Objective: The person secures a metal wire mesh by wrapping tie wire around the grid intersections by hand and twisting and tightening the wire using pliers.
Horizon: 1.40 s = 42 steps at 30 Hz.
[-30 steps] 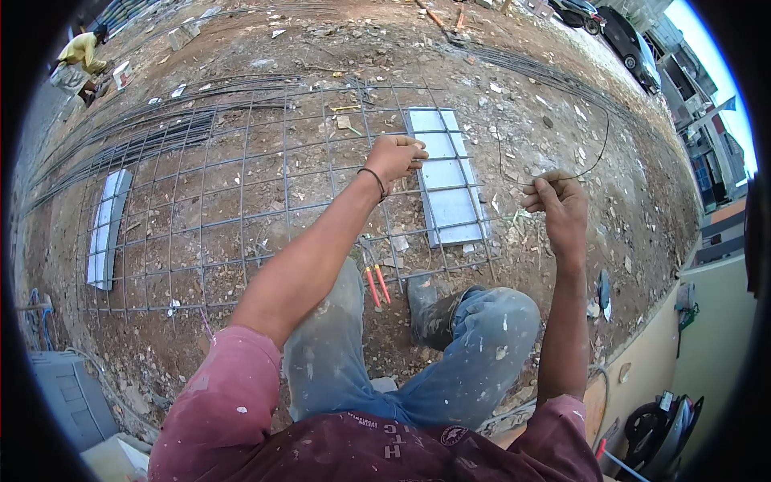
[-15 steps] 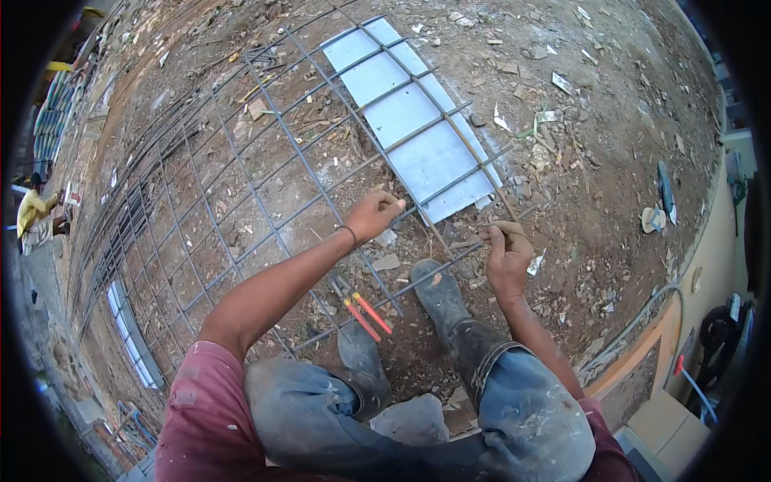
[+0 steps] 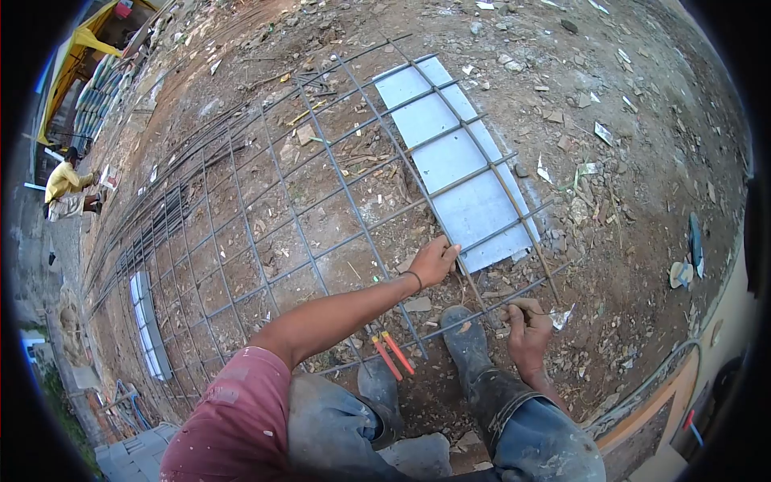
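Observation:
A grid of steel rebar [image 3: 359,226] lies in front of me, over the dirt. My left hand [image 3: 434,263] is closed in a pinch at a bar crossing near the grid's close right part; whatever sits between the fingertips is too small to name. My right hand [image 3: 528,336] is also pinched, close to the end of the nearest crossbar, and what it holds cannot be made out. Red-handled pliers [image 3: 393,356] rest at the near edge of the grid, between my boots. Beneath the grid's right side lies a pale flat sheet [image 3: 474,193].
My rubber boots [image 3: 468,341] stand by the grid's near edge. Loose rods [image 3: 165,210] are piled at left, beside another pale strip [image 3: 149,325]. A person in yellow [image 3: 66,186] crouches far left. Rubble and scraps cover the ground; a hose [image 3: 642,381] runs at right.
The view has shifted, so the grid and sheet appear lower and further right. My left hand has moved along the bars closer to my right hand. Both hands stay pinched.

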### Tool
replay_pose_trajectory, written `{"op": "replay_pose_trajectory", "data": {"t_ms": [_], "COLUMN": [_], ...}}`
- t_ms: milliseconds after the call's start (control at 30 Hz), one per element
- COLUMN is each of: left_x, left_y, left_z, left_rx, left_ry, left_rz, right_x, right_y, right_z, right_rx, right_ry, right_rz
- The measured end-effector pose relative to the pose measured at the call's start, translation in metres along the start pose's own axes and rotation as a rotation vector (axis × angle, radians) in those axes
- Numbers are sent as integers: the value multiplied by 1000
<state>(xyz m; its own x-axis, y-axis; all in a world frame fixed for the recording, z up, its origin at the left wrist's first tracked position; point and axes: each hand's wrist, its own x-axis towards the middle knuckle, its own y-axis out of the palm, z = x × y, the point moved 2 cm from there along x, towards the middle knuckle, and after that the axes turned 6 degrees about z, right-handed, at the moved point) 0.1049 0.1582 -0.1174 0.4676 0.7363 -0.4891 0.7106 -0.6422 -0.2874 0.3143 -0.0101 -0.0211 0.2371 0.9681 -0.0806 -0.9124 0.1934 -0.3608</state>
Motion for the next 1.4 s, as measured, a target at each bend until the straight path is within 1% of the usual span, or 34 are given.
{"op": "replay_pose_trajectory", "data": {"t_ms": [133, 300, 400, 467, 700, 767, 833, 900, 933, 1000, 1033, 1067, 1100, 1133, 1200, 1233, 1300, 1333, 1400], "left_x": [4, 11, 11, 10, 10, 3, 11, -2, 1, 11, 14, 15, 16, 16, 12, 10, 7, 5, -3], "left_y": [6, 13, 14, 13, 7, 2, -1, -19, -18, -19, -19, -17, -17, -17, -21, -24, -25, -26, -29], "left_z": [11, 26, 28, 26, 18, 4, 12, -17, -8, 7, 12, 15, 17, 19, 22, 23, 30, 33, 34], "left_rx": [37, 9, 52, 151, 56, -110, -123, -173, -197, -233, -255, -262, -367, -469, -491, -512, -486, -462, -472], "left_ry": [20, 50, 55, 116, 77, -34, -69, -240, -250, -265, -269, -268, -269, -271, -299, -324, -329, -331, -336], "left_rz": [-39, -75, -101, -155, -90, 8, 30, 128, 138, 182, 203, 203, 154, 107, 106, 104, 81, 57, 99], "right_x": [0, 0, 1, 1, 4, 7, 12, 22, 26, 37, 44, 52, 59, 65, 71, 74, 76, 78, 82], "right_y": [0, 0, 1, 2, 1, -2, -1, -1, -2, 6, 9, 13, 19, 22, 32, 36, 43, 46, 55], "right_z": [-10, -12, -14, -13, -13, -8, 2, 24, 31, 39, 39, 38, 37, 36, 33, 29, 18, 16, 14], "right_rx": [60, 5, -22, -50, -8, -31, -17, 12, -4, 194, 186, 154, 122, 120, 56, 58, -117, -115, -217], "right_ry": [43, 63, 60, 55, 89, 130, 60, -16, 2, 144, 149, 194, 238, 240, 316, 316, 242, 245, 113], "right_rz": [-21, -5, 2, 8, -2, 9, 60, 221, 236, 449, 453, 547, 640, 641, 748, 746, 785, 781, 802]}}
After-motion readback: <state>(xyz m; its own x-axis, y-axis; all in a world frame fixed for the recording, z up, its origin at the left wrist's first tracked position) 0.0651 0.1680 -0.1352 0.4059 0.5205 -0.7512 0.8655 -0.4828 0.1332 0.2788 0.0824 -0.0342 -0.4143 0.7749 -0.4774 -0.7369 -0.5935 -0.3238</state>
